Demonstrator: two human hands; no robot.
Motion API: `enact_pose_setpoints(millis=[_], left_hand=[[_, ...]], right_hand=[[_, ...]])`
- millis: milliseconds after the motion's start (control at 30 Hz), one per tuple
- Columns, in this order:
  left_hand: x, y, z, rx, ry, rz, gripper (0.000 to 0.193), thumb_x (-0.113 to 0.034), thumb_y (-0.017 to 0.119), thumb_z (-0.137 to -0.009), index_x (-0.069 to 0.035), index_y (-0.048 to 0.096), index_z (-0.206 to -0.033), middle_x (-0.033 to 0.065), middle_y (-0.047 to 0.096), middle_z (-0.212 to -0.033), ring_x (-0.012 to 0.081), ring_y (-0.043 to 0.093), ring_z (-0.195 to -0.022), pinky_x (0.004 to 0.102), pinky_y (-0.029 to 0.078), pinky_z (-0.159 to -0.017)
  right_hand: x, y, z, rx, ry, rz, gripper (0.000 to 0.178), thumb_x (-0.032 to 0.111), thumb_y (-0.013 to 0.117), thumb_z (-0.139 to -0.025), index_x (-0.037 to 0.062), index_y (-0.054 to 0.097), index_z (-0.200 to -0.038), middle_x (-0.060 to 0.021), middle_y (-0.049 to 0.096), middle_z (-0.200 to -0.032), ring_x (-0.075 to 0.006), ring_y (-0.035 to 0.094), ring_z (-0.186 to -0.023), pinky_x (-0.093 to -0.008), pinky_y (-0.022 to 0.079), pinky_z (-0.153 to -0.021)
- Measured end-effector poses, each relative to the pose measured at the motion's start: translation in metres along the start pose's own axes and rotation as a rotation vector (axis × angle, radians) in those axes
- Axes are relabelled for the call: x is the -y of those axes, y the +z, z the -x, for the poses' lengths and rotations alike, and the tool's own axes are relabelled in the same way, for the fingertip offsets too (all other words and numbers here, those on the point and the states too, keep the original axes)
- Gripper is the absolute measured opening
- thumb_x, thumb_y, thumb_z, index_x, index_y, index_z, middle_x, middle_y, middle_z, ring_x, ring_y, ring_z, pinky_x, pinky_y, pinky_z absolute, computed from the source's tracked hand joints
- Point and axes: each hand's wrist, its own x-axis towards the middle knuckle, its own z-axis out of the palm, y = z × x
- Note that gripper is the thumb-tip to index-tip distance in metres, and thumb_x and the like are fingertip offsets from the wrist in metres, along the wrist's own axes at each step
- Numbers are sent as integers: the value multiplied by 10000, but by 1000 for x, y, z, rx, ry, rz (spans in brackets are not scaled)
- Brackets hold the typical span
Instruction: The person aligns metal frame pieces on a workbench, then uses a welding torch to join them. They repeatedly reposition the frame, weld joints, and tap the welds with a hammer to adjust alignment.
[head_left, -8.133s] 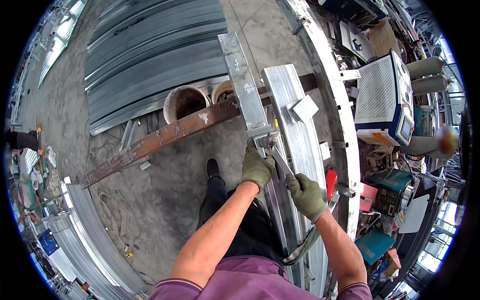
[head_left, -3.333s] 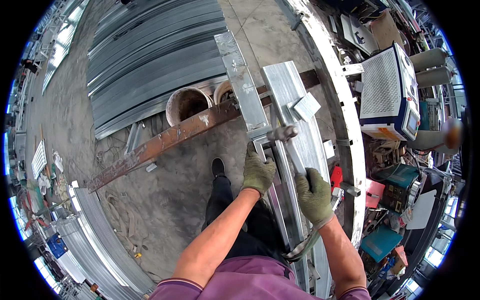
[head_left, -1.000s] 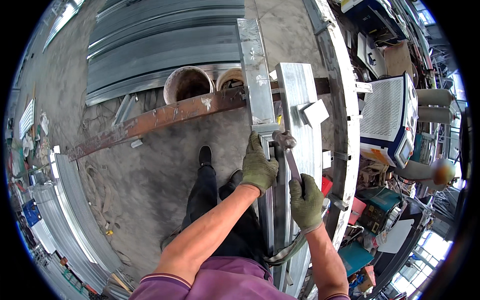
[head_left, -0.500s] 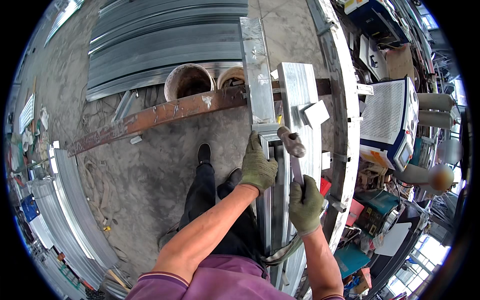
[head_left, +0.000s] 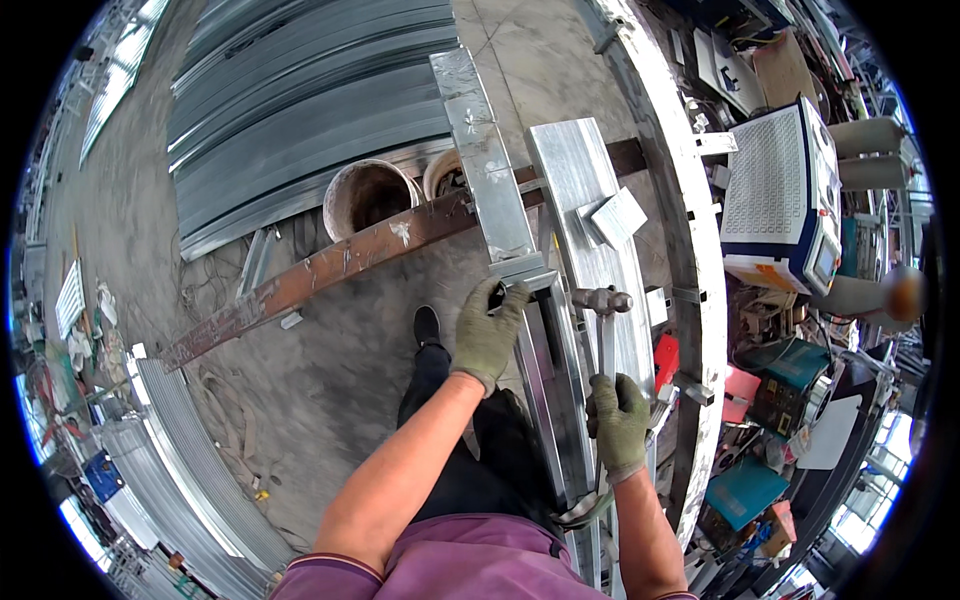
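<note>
My right hand, in a green work glove, is closed round the handle of a hammer. The hammer head lies sideways above a broad silver metal beam. My left hand, gloved alike, has its fingers curled at the far end of a long metal channel section. A dark spot shows between its thumb and fingers; what they pinch, if anything, is hidden. Just beyond those fingers, a short metal piece sits across the channel's end. Small square metal plates rest on the broad beam.
A rusty brown beam crosses the floor ahead, with two buckets behind it. Stacked metal sheets lie farther off. Along the right runs a pale metal rail, with a white-and-blue machine beyond. More metal lengths lie left.
My left hand has shifted left off the channel's side, its fingers now curled at the end. The hammer has turned, its head now sideways and lower. The whole view has tilted.
</note>
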Motion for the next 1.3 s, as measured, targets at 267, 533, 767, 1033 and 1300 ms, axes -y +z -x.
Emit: enact_pose_setpoints(millis=[267,533,767,1033,1300], left_hand=[[0,-16,-20,145,-102,64,308,-254,787,-1050,-6,740,-1226,12,752,-1017,89,637,-901,277,555,-806],[11,-5,8,107,139,-298,817,-308,869,-931,-4,473,-1578,183,659,-1402,267,649,-1233,409,518,-1086],[10,23,8,63,-73,-346,1011,-181,739,-894,33,170,-1702,304,428,-1640,442,482,-1497,447,417,-1253],[33,38,7,82,-122,-14,882,-224,710,-1023,-13,192,-1706,210,534,-1478,329,599,-1281,365,503,-1154],[7,28,17,85,-67,-461,998,-200,728,-947,20,130,-1715,286,316,-1721,428,434,-1542,470,420,-1250]], right_hand=[[-13,-5,6,-13,41,-12,284,302,707,-1096,37,660,-1006,19,578,-708,-64,500,-552,-279,378,-487],[-28,-14,6,97,-257,22,287,204,734,-1048,-48,698,-1181,-27,673,-815,-96,605,-701,-294,494,-623],[10,-7,-11,33,-601,534,325,207,809,-979,-22,718,-1191,-159,727,-850,-235,702,-693,-371,556,-670],[80,-16,-11,173,-989,1136,290,335,739,-1021,100,716,-1189,-131,752,-840,-360,743,-687,-468,578,-587],[83,-8,-27,95,-846,1302,274,384,649,-1072,112,680,-1055,-167,740,-801,-433,730,-726,-561,562,-635]])
